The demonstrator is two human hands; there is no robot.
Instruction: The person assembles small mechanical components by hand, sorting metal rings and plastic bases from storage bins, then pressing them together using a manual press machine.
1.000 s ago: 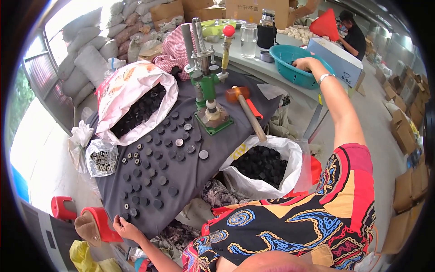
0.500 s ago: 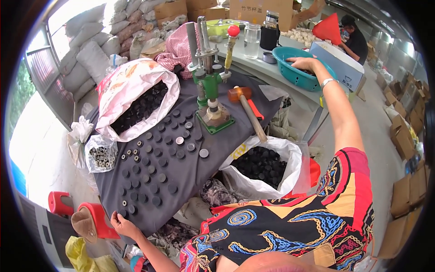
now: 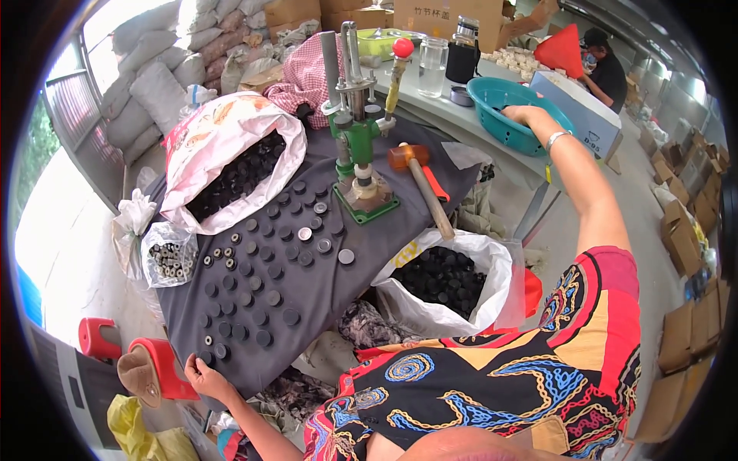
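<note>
Left hand: Your left hand (image 3: 209,379) was at the cloth-covered desk's (image 3: 330,296) lower-left corner, fingertips just beside the endmost black cap; whether they gripped it, you couldn't tell.
Right hand: Your right hand (image 3: 523,115) reached into the teal basin (image 3: 507,138); you couldn't tell whether it was wide, narrow or holding something.
Black caps: Your black caps (image 3: 291,316) lay spread over the dark cloth, between the pink-and-white sack (image 3: 219,127) and you.
Green press: It (image 3: 357,142) stood beyond them, the hammer (image 3: 429,194) to its right.
</note>
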